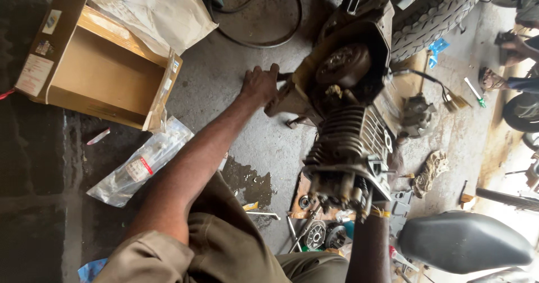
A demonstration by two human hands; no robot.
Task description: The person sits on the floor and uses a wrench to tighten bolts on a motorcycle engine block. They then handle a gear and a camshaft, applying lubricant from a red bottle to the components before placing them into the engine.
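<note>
Greasy metal fills the middle of the view: a finned engine block (342, 131) lying on the concrete floor (236, 81), its round clutch end toward the tyre (432, 13). Left arm stretches out straight, the left hand (259, 84) curled over the engine's left edge near the casing, gripping it. Right forearm rises beneath the engine's near end; the right hand (368, 204) is hidden behind the cylinder head, so its grip cannot be told. Left of the engine lies bare floor, then a plastic bag (140, 165) and an open cardboard box (95, 64). Loose parts (320, 232) crowd the engine's near side.
</note>
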